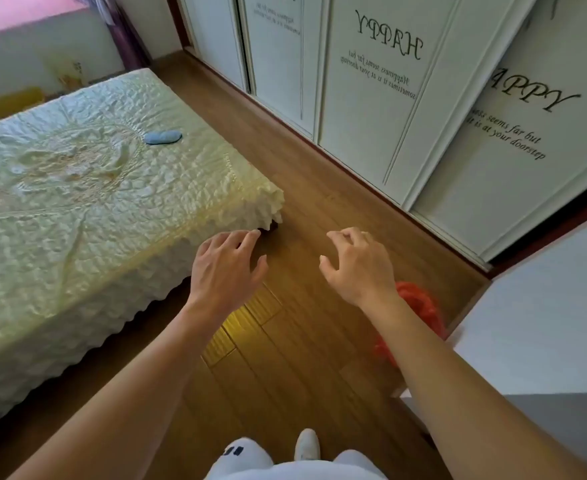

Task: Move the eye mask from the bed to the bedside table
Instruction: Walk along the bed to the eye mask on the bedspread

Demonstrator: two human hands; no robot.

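Note:
A small blue eye mask point(163, 137) lies flat on the bed point(77, 209), near the bed's right edge and toward its far end. The bed has a pale yellow-green quilted cover. Both my hands hover over the wooden floor off the bed's near corner, well short of the mask. My left hand point(224, 268) is empty with its fingers spread, just beside the bed corner. My right hand point(356, 265) is empty too, fingers apart and curled. No bedside table is clearly visible.
White wardrobe doors point(371, 109) with "HAPPY" lettering line the right of a wooden floor aisle point(302, 209). A white surface point(545, 323) stands at the right, with a red-orange fluffy thing point(420, 306) on the floor beside it. My legs and a white shoe point(306, 445) show below.

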